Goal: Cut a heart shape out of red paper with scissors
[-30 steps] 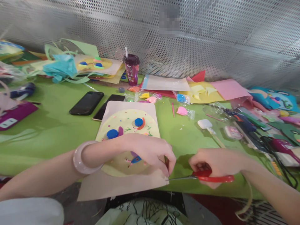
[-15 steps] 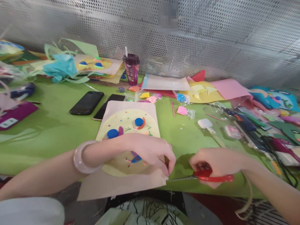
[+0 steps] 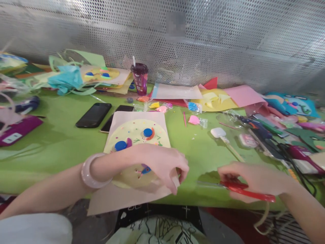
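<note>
The left hand [image 3: 159,164] is pinching, nearly closed, the near right corner of a paper [image 3: 127,200] that is overhanging the table's [image 3: 61,159] near edge. The right hand [image 3: 256,178] is holding scissors [image 3: 259,195] in a curled grip (blades clear of the paper) by that edge.

Left fingers [image 3: 184,169] pinched, right fingers [image 3: 225,170] curled

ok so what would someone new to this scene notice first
Probably the red-handled scissors in the right hand, blades pointing toward the left hand but apart from the paper. Next, the pale sheet under that left hand, with bright blue discs on its yellow oval. Beyond it, a purple lidded cup stands near the perforated metal screen.
</note>
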`<state>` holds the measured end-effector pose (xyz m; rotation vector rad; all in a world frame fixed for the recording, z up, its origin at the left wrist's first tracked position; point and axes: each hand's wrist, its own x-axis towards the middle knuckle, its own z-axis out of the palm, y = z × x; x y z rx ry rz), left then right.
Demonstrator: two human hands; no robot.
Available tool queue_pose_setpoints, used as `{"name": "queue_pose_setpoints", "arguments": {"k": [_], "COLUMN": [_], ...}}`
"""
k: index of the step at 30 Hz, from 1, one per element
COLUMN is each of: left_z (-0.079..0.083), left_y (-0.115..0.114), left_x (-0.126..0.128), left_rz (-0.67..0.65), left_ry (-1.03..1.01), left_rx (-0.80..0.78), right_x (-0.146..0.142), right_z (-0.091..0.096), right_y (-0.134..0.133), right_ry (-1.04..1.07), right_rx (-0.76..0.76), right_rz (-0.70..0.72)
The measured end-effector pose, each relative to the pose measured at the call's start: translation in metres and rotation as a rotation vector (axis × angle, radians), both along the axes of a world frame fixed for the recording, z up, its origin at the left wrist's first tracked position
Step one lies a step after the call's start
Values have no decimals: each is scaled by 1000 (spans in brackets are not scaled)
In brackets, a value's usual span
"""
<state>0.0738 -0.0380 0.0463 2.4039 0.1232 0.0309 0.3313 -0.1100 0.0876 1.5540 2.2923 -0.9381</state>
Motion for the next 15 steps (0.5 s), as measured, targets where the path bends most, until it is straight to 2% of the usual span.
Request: {"name": "queue_pose_setpoints", "arguments": {"k": [1,3,6,9,12,15], "left_z": [1,3,4,7,18,31], "left_y": [-2,-5,-8,-8,-10,-23], "left_x": [2,5,11,15,8,-22], "left_rz": [-44,-42,-59,-5,107,382], "left_ry": [8,8,18,12,-3,-70], "left_rx": [43,107,149,224,256,247], "right_x": [3,7,12,18,24,24], "right_z": [0,0,-5,-15,-28,-43], "right_y": [-4,-11,-23,-32,-40,-49], "right_ry": [-1,-20,-9,72,210,401], "right_rx": [-10,-57,-14,21,63,92], "right_rz": [-3,1,-41,-91,-139,-257]}}
